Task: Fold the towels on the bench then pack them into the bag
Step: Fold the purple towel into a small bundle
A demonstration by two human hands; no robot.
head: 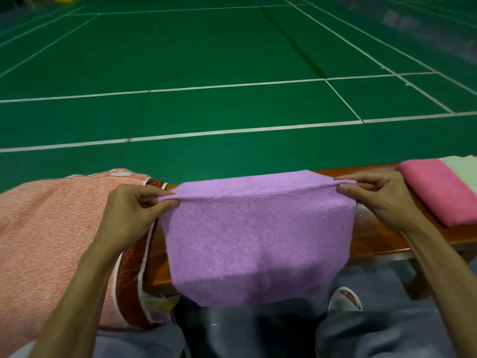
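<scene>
A purple towel (255,239) hangs doubled over above the wooden bench (374,239). My left hand (131,213) pinches its upper left corner, and my right hand (379,197) pinches its upper right corner. The lower edge droops past the bench's front edge toward my knees. A folded pink towel (438,189) lies on the bench to the right, with a pale towel (462,169) beyond it. A large orange-and-white bag (49,233) with dark red trim lies on the left.
Green court flooring (206,60) with white lines stretches beyond the bench. A foot in a white slipper (344,298) rests on the floor below the towel. My grey-clad legs fill the bottom edge.
</scene>
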